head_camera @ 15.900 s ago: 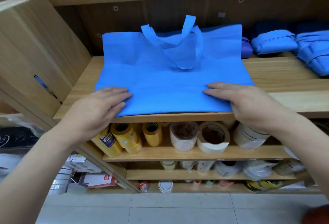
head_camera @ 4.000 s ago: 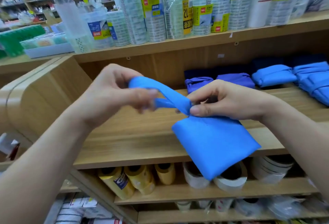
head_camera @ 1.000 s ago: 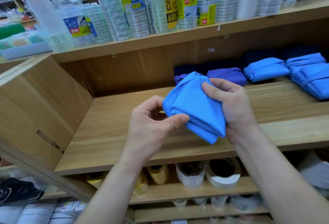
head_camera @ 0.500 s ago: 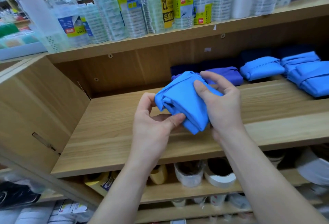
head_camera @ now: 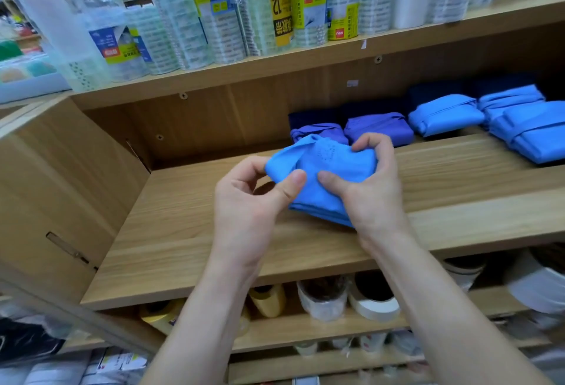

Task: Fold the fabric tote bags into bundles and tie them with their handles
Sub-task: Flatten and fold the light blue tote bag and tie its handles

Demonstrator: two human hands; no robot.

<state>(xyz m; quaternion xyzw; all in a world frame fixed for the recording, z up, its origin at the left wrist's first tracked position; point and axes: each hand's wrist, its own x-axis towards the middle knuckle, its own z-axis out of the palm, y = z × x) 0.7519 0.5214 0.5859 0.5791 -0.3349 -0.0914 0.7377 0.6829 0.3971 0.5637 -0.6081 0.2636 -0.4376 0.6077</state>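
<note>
Both hands hold the folded blue tote bag (head_camera: 324, 176) just above the wooden shelf (head_camera: 189, 232) — left hand (head_camera: 247, 201) pinching its left edge, right hand (head_camera: 367, 189) curled round its right side. Tied bundles (head_camera: 440, 115) sit behind, at the shelf's back.

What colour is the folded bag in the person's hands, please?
The bag is bright blue; the head view shows it.

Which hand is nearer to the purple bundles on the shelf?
The right. The right hand grips the blue bag, its curled fingers just in front of the purple bundles. The left hand pinches the bag's left end, farther left and lower in view.
</note>
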